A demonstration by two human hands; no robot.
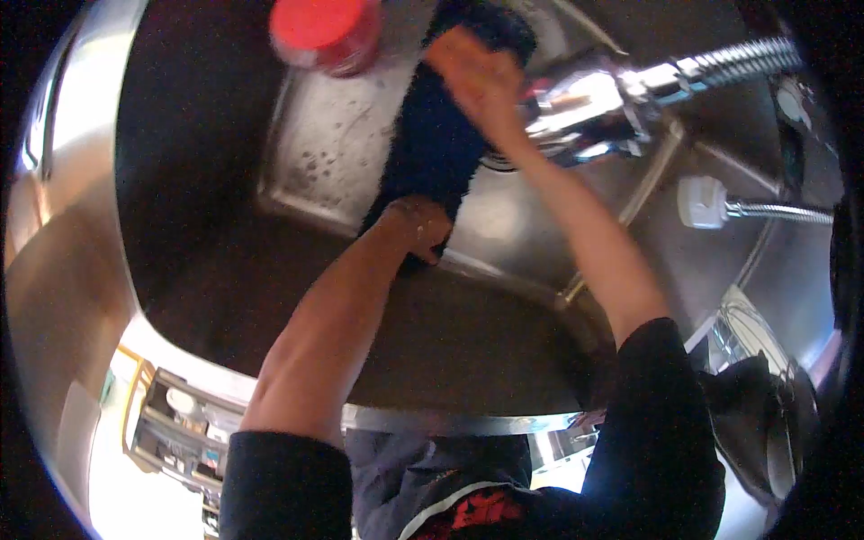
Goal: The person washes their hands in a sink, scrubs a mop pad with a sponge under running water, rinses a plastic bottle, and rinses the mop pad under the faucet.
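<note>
A long dark blue mat with a fuzzy edge lies lengthwise across the steel sink. My left hand is closed on its near end, with the thumb showing at the edge and the other fingers partly hidden. Toward the far end, my right hand is over the mat. It holds a flat orange piece, which looks like a sponge, blurred by motion, against the mat. Beside the right wrist is a chrome spray head.
At the far left stands a clear jar with a red lid. A ribbed metal hose runs to the spray head. A white fitting on a thinner hose sits at the right. Whisks hang lower right, and shelves show lower left.
</note>
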